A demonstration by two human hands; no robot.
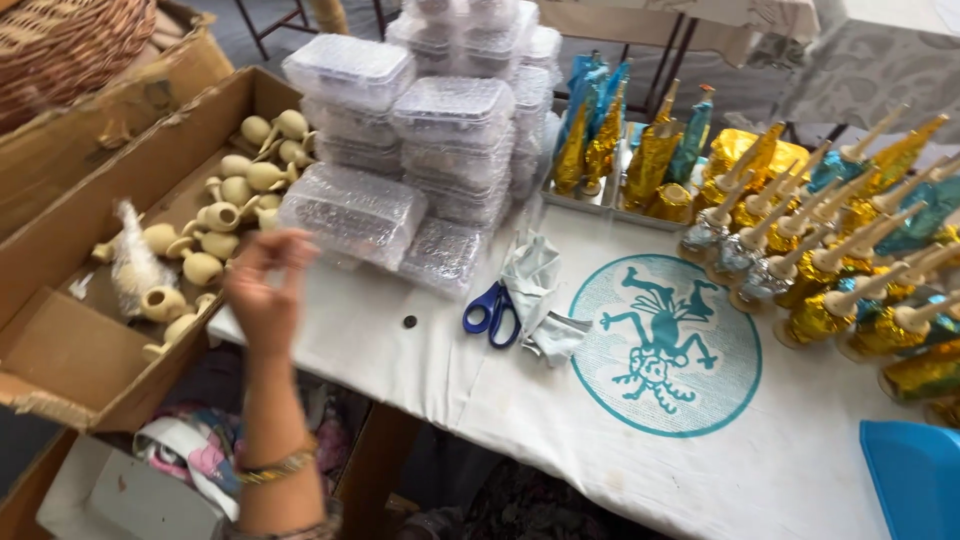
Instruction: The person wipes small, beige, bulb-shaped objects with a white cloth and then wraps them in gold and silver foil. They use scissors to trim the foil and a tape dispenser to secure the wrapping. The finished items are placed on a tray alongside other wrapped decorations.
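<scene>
My left hand (265, 295) is raised over the table's left edge, blurred, with bangles on the wrist. Its fingers curl in to meet the thumb, and I see nothing between them. It hovers just right of an open cardboard box (60, 350) that holds several small beige clay pots (215, 245) with spouts. A flat bubble-wrapped clear plastic box (350, 212) lies just beyond the fingertips. My right hand is out of view.
Stacks of bubble-wrapped plastic boxes (455, 110) stand at the back. Blue-handled scissors (492, 312) and a pale cloth (535, 285) lie on the white table cover (420, 380). Several gold and blue foil-wrapped pots (850, 270) crowd the right. A wicker basket (70, 40) sits top left.
</scene>
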